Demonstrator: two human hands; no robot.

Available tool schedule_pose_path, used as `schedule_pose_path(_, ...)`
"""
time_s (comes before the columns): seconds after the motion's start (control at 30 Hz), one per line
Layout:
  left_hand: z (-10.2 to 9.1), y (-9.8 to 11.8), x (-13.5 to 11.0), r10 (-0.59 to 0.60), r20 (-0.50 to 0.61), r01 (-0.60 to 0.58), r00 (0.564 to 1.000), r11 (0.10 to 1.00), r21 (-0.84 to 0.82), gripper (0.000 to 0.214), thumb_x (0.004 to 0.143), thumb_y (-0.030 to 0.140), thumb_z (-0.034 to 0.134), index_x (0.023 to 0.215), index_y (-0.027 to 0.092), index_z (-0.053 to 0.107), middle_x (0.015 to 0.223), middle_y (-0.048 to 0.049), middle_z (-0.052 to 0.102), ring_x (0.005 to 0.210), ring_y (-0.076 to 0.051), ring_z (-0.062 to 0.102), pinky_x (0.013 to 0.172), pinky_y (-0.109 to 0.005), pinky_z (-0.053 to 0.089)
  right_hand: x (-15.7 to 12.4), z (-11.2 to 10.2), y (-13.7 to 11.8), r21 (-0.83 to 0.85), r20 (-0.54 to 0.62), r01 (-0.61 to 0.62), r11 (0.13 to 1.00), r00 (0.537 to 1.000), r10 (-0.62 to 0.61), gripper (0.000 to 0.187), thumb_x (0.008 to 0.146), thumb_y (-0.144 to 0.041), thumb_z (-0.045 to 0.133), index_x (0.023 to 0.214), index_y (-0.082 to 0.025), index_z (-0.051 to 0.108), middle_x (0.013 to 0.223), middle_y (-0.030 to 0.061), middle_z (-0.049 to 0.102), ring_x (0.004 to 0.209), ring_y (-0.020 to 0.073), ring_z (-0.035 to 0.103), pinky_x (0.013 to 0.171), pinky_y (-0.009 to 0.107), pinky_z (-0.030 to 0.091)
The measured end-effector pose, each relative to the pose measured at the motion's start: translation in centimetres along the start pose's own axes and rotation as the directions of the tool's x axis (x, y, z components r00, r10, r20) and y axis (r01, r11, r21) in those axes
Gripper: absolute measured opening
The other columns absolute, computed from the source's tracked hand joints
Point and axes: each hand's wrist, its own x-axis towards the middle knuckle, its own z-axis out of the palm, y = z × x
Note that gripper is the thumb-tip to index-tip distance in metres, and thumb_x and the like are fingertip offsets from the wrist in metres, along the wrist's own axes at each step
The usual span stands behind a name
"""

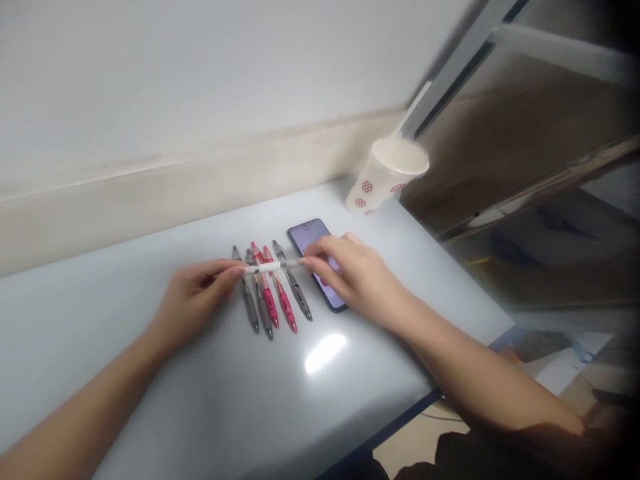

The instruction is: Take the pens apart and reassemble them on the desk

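White pen (pixel 270 268), one, long axis lying crosswise over five grey and red pens (pixel 265 293) on the pale surface (pixel 100 347), pinched at opposite ends by the closed fingers (pixel 234 271) of left hand (pixel 193 307) and right hand (pixel 357 277) (right hand also just above a smartphone (pixel 310 235)).

- Likely an office or study corner
- White bench (pixel 100 347) along a plain wall (pixel 200 80)
- Pens (pixel 286 308) lined up side by side
- Phone (pixel 311 235) lying flat
- Takeaway cup (pixel 379 188) nearby
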Motion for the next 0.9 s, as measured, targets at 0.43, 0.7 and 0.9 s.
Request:
schedule_pose_path(0.43, -0.2, -0.2, -0.1, 0.014, 0.052, -0.011, 0.999, 0.999, -0.042, 0.031, 0.089, 0.05, 0.074, 0.094, 0.021, 0.083, 0.067, -0.0004, 0.069, 0.06, -0.015, 0.058, 0.058, -0.026, 0.046, 0.1, -0.5, -0.8, 0.51, -0.289, -0.1, 0.854, 0.916, 0.279, 0.022, 0.095, -0.045, 0.076, 0.1, -0.026, 0.066, 0.08, -0.0002, 0.062, 0.068, 0.0163, 0.062, 0.064, 0.033, 0.055)
schedule_pose_path(0.7, -0.1, -0.2, 0.0, 0.022, 0.06, -0.019, 0.998, 0.998, -0.052, 0.035, 0.093, 0.053, 0.07, 0.096, 0.02, 0.083, 0.067, -0.0016, 0.07, 0.062, -0.017, 0.061, 0.059, -0.026, 0.049, 0.7, -0.2, 0.5, 0.467, -0.45, -0.079, 0.881, 0.836, 0.314, 0.024, 0.097, -0.048, 0.072, 0.096, -0.026, 0.062, 0.075, -0.0013, 0.058, 0.065, 0.0161, 0.058, 0.062, 0.033, 0.052)
schedule_pose_path(0.9, -0.2, -0.6, 0.0, 0.006, 0.045, -0.003, 0.999, 0.998, -0.063, 0.035, 0.094, 0.053, 0.071, 0.096, 0.021, 0.083, 0.066, 0.0001, 0.067, 0.06, -0.015, 0.057, 0.059, -0.025, 0.047, 0.8, -0.1, 0.6, 0.479, -0.448, -0.064, 0.875, 0.839, 0.307, 0.023, 0.097, -0.047, 0.071, 0.094, -0.026, 0.061, 0.072, -0.0022, 0.057, 0.064, 0.0162, 0.059, 0.062, 0.033, 0.052)
